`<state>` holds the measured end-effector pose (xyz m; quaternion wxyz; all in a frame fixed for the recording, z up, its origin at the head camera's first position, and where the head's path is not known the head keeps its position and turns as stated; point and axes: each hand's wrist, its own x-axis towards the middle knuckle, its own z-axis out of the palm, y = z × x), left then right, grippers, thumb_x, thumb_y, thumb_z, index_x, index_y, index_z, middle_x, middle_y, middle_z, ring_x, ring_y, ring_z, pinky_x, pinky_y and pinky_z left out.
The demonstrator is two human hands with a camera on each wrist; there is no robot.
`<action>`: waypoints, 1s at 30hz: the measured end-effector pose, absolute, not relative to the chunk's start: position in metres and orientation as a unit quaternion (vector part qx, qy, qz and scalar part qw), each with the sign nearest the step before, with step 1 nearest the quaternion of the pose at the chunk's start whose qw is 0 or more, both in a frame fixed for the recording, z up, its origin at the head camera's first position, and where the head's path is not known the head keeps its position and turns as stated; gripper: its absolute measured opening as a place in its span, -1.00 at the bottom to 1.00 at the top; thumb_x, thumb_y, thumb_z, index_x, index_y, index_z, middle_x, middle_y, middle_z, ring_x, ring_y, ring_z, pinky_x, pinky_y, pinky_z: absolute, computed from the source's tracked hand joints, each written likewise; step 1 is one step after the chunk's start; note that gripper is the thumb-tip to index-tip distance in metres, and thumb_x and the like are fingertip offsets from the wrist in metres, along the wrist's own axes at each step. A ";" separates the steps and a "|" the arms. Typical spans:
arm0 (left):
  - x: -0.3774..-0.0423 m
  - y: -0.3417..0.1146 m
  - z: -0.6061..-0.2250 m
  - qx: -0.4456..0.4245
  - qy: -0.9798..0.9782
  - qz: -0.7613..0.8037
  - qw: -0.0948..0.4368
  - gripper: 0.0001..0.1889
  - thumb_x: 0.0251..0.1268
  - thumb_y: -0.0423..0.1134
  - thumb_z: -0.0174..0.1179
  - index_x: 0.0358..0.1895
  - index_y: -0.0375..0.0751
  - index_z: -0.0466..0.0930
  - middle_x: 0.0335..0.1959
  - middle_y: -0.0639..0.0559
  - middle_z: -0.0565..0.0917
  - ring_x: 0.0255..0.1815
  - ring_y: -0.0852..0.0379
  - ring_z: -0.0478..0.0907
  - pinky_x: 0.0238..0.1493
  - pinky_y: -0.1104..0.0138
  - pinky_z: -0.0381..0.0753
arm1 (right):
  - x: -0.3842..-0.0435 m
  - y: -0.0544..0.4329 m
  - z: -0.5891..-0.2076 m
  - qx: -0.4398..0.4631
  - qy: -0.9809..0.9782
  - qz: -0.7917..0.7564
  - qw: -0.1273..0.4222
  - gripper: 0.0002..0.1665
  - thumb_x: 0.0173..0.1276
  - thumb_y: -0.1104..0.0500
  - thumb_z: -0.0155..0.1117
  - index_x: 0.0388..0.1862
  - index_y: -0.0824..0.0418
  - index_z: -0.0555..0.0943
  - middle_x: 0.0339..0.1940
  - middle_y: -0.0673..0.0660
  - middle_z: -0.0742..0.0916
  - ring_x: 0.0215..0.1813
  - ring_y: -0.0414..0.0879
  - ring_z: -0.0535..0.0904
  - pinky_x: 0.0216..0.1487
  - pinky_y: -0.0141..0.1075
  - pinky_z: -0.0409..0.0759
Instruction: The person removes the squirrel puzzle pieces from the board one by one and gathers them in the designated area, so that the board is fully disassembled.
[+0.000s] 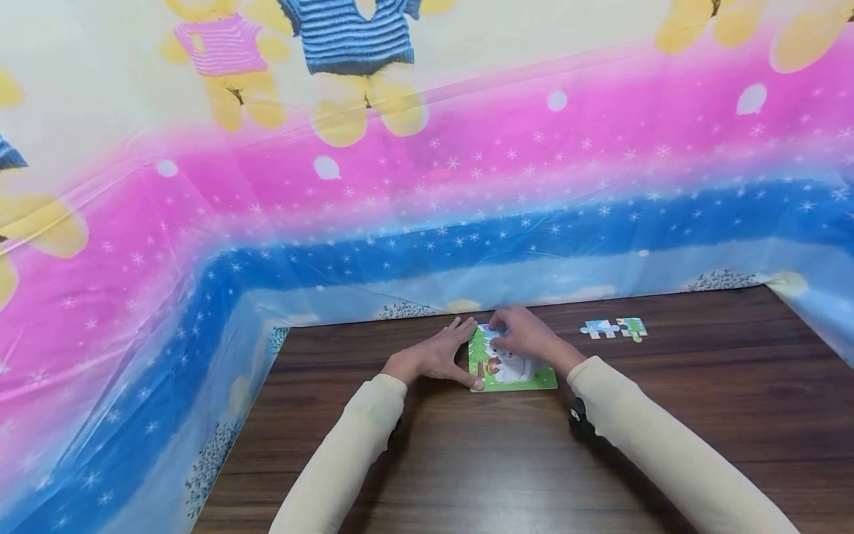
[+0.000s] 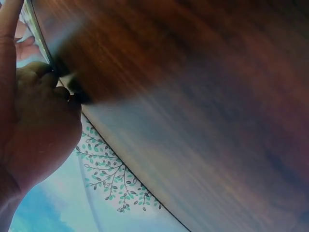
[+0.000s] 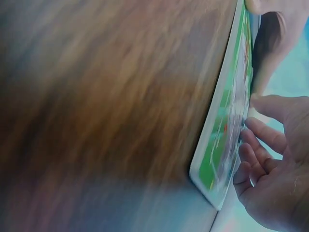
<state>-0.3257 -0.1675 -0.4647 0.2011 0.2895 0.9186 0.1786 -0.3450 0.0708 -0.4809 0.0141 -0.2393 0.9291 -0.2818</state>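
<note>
A jigsaw puzzle board (image 1: 523, 382) with a green border, a tree and a white animal figure lies near the back edge of the table. My left hand (image 1: 440, 352) spans its left side in the head view, thumb on the near corner and straight fingers at the far corner. Over the board's upper part, my right hand (image 1: 527, 334) bends its fingers, thumb and index tips close to the picture. From the right wrist, the right hand (image 3: 275, 150) shows its fingertips right at the board's surface (image 3: 224, 128); I cannot tell whether they pinch a puzzle piece.
Two loose puzzle pieces, one blue and white (image 1: 599, 329) and one mostly green (image 1: 631, 328), lie right of the board on the dark wooden table (image 1: 494, 452). A printed cloth (image 1: 414, 215) hangs behind the table and along its sides.
</note>
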 end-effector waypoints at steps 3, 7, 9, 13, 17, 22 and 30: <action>-0.327 -0.168 -0.466 0.290 0.918 0.182 0.202 0.27 0.24 0.31 0.45 0.78 0.04 -0.28 0.82 0.12 -0.29 0.82 -0.03 -0.46 0.77 -0.18 -0.14 | -0.344 0.066 -0.479 -0.236 0.934 -0.266 0.023 -0.58 0.38 0.10 0.50 0.17 0.19 0.70 0.22 0.22 0.69 0.24 0.13 0.63 0.25 0.09 0.66; -0.328 -0.169 -0.468 0.289 0.920 0.179 0.197 0.30 0.18 0.42 0.41 0.78 0.09 -0.26 0.82 0.15 -0.27 0.82 -0.04 -0.48 0.78 -0.15 -0.24 | -0.343 0.061 -0.473 -0.238 0.940 -0.243 0.036 -0.55 0.37 0.06 0.52 0.18 0.16 0.69 0.30 0.23 0.64 0.28 0.15 0.60 0.23 0.11 0.66; -0.329 -0.170 -0.470 0.289 0.922 0.175 0.190 0.31 0.14 0.51 0.37 0.78 0.12 -0.25 0.82 0.16 -0.26 0.82 -0.05 -0.50 0.79 -0.13 -0.32 | -0.343 0.060 -0.470 -0.239 0.942 -0.232 0.043 -0.55 0.37 0.06 0.52 0.18 0.15 0.69 0.31 0.22 0.64 0.29 0.16 0.59 0.22 0.11 0.66; -0.328 -0.170 -0.470 0.287 0.926 0.161 0.185 0.31 0.14 0.52 0.36 0.78 0.14 -0.25 0.82 0.17 -0.25 0.82 -0.05 -0.50 0.79 -0.09 -0.40 | -0.344 0.058 -0.466 -0.236 0.945 -0.216 0.062 -0.53 0.38 0.06 0.52 0.22 0.13 0.67 0.33 0.19 0.63 0.32 0.15 0.59 0.25 0.11 0.65; -0.325 -0.169 -0.465 0.284 0.927 0.156 0.189 0.27 0.21 0.40 0.41 0.78 0.13 -0.26 0.82 0.16 -0.25 0.82 -0.04 -0.46 0.79 -0.09 -0.39 | -0.346 0.055 -0.463 -0.228 0.947 -0.214 0.078 -0.51 0.39 0.07 0.53 0.25 0.12 0.66 0.33 0.18 0.63 0.32 0.14 0.60 0.28 0.12 0.65; -0.325 -0.170 -0.465 0.280 0.930 0.150 0.187 0.27 0.22 0.38 0.42 0.78 0.14 -0.27 0.82 0.16 -0.25 0.82 -0.04 -0.45 0.79 -0.10 -0.34 | -0.347 0.052 -0.460 -0.222 0.943 -0.227 0.100 -0.51 0.40 0.08 0.51 0.25 0.14 0.64 0.31 0.19 0.61 0.30 0.12 0.60 0.27 0.10 0.65; -0.323 -0.168 -0.464 0.278 0.930 0.150 0.189 0.27 0.22 0.40 0.40 0.78 0.13 -0.27 0.82 0.17 -0.25 0.83 -0.04 -0.45 0.79 -0.10 -0.34 | -0.350 0.056 -0.462 -0.224 0.925 -0.280 0.128 -0.56 0.40 0.20 0.50 0.19 0.21 0.58 0.29 0.24 0.56 0.33 0.15 0.54 0.32 0.08 0.59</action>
